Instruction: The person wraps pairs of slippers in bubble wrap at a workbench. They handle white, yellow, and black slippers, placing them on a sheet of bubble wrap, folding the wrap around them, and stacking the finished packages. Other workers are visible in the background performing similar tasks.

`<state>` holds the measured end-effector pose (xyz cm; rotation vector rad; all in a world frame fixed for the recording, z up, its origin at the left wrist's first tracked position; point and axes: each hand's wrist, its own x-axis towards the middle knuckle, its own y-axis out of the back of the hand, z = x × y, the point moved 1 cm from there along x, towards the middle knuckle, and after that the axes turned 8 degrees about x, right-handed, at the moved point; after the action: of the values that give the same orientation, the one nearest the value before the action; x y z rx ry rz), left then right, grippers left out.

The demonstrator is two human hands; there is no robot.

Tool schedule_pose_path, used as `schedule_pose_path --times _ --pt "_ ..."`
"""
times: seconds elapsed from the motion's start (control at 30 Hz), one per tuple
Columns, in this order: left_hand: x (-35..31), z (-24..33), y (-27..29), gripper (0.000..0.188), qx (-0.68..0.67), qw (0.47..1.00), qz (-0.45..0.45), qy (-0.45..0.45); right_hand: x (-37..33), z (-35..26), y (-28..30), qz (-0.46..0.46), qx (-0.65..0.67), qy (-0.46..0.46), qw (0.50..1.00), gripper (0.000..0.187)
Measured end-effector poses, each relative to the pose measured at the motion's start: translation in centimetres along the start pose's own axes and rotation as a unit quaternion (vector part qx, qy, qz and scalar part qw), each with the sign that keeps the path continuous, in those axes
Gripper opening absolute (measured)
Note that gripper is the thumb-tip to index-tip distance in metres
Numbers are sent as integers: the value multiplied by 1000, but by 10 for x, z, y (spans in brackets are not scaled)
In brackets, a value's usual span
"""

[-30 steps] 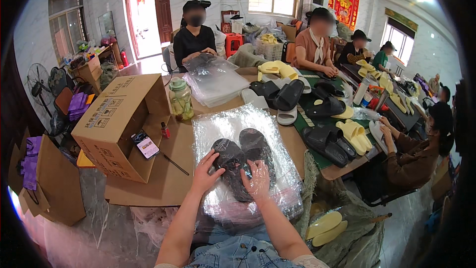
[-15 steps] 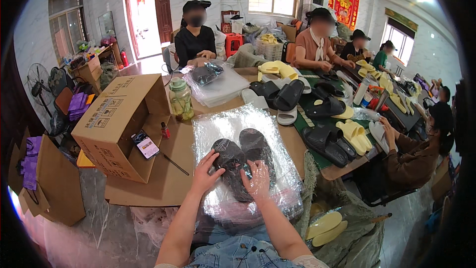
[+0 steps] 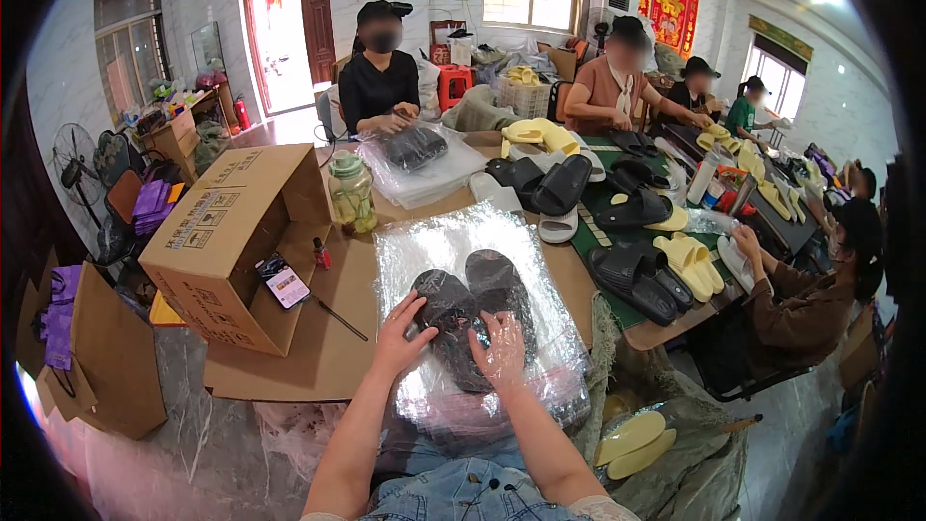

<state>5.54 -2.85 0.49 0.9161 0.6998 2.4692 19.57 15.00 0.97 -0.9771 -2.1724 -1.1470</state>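
A pair of dark slippers (image 3: 451,314) lies side by side, apparently under shiny transparent film, on a stack of transparent plastic bags (image 3: 405,243) in front of me. My left hand (image 3: 401,330) rests along the outer edge of the left slipper, fingers apart. On the lower part of the right slipper lies my right hand (image 3: 500,349), its fingers spread over the film. Neither hand is closed around anything. Both palms hide part of the slippers.
Left of the bags stand an open cardboard box (image 3: 227,251), a phone (image 3: 286,285), a small red bottle (image 3: 321,254) and a dark stick (image 3: 342,319). A lidded jar (image 3: 353,195) is behind. Black slippers (image 3: 632,282) and yellow slippers (image 3: 690,265) crowd the right. Several co-workers sit around.
My hands and the slippers under them stay in place. Across the table, a co-worker's hands have shifted over a dark bagged item; another co-worker in a brownish-pink top has moved slightly left.
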Motion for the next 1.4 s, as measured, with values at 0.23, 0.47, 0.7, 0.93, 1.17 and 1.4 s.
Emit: schedule_pose_path --times 0.23,0.47,0.7,0.93,1.17,1.4 --pt "0 5 2 65 -4 1000 3 2 -1 3 -1 4 4 3 1000 42" --pt "0 0 0 66 1 1000 2 -1 3 -4 1 5 -1 -5 1000 40" --pt "0 -1 2 65 3 1000 -3 6 -40 -11 22 39 156 98 982 23" --pt "-3 -1 0 65 -8 1000 -2 10 -39 -93 116 -10 291 223 930 19" --pt "-3 -3 3 65 -22 1000 -4 -8 65 -51 76 -45 142 -55 987 19" --pt "-3 -5 3 67 4 999 -29 -27 72 0 3 -227 -127 -121 958 61"
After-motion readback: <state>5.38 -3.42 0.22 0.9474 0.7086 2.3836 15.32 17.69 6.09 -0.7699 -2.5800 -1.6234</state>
